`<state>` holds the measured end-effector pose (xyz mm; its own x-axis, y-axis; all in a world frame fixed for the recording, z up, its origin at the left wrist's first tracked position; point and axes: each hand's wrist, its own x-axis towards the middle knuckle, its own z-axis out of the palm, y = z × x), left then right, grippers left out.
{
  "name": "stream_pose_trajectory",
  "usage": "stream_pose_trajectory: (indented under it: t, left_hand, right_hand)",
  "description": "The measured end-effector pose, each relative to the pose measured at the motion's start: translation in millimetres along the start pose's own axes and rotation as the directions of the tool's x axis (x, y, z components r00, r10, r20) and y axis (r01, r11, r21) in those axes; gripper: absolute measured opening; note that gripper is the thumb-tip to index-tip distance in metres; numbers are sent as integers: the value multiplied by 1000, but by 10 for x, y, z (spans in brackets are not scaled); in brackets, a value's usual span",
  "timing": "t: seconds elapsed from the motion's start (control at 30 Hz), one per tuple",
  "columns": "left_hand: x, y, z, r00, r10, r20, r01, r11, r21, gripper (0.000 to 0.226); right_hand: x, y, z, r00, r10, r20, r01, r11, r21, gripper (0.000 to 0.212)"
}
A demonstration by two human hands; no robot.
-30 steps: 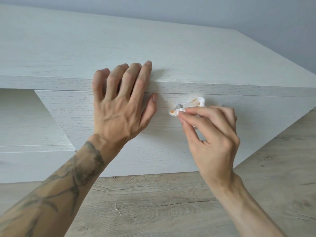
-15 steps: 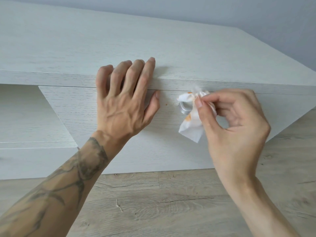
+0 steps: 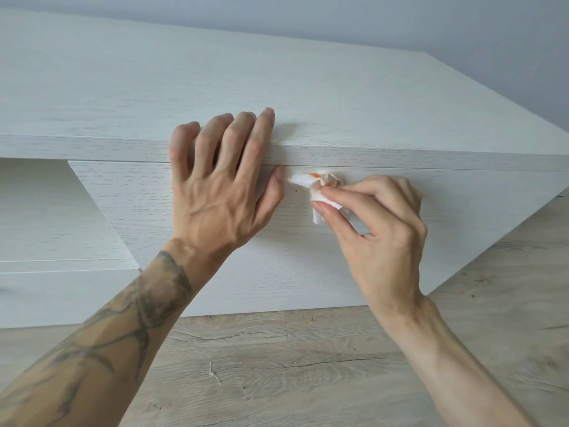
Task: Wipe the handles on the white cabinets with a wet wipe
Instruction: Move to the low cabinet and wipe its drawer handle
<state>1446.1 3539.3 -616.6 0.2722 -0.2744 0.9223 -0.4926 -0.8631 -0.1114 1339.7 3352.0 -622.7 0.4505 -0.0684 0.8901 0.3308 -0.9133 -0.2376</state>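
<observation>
- Since the wet wipe [image 3: 317, 188] is soft, limp and light, it wads up; the right hand [image 3: 380, 232] pinches it just right of frame centre, against the white cabinet door [image 3: 477, 211].
- The handle is hidden beneath the wad; probably rigid, and slick once damp.
- The wipe is best pinched mid-wad, not by its tails.
- The left hand [image 3: 215, 192] lies spread, holding nothing, fingers over the cabinet's top edge.

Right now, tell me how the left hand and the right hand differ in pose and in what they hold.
The left hand holds nothing; the right hand pinches the wet wipe between thumb and fingers. The left hand's fingers spread upward onto the top edge of the cabinet; the right hand's fingers curl together lower, at the front panel. Both are at the same white cabinet.
</observation>
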Motion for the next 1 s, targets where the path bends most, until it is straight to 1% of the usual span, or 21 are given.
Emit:
stream_pose_trajectory:
  t: [0.1, 0.23, 0.3, 0.37, 0.47, 0.6, 0.67, 0.8, 0.9, 1.0]
  left_hand:
    - [-3, 7, 5, 1000, 2, -5, -2, 1000, 5, 56]
    - [-10, 1, 15, 1000, -3, -6, 3, 1000, 12, 56]
    - [-6, 5, 11, 1000, 0, -7, 0, 1000, 11, 55]
    - [4, 4, 3, 1000, 4, -6, -4, 1000, 13, 55]
    - [8, 3, -5, 1000, 1, -7, -1, 1000, 17, 55]
    - [4, 2, -1, 1000, 9, -2, -9, 1000, 15, 55]
    - [7, 2, 4, 1000, 7, 0, -7, 1000, 18, 55]
    - [-1, -3, 15, 1000, 9, -9, -9, 1000, 27, 56]
    - [8, 1, 20, 1000, 8, -16, -8, 1000, 29, 56]
    - [5, 0, 23, 1000, 7, -15, -7, 999, 32, 56]
  right_hand:
    - [30, -33, 4, 1000, 14, -2, -14, 1000, -18, 7]
    - [14, -156, 48, 996, 63, -62, -66, 996, -53, 2]
    - [56, -203, 122, 992, 102, -77, -108, 991, -76, 8]
    - [83, -200, 145, 991, 112, -68, -119, 988, -100, 12]
    - [46, -193, 93, 992, 105, -64, -111, 988, -106, 14]
    - [92, -205, 159, 991, 129, -37, -132, 987, -91, 11]
    - [102, -183, 145, 993, 116, -23, -118, 989, -86, 12]
    - [-8, -185, 12, 994, 86, -70, -89, 995, -38, 13]
    - [59, -169, 76, 997, 73, -16, -74, 995, -72, 7]
    - [50, -132, 68, 1000, 19, -14, -20, 996, -89, 9]
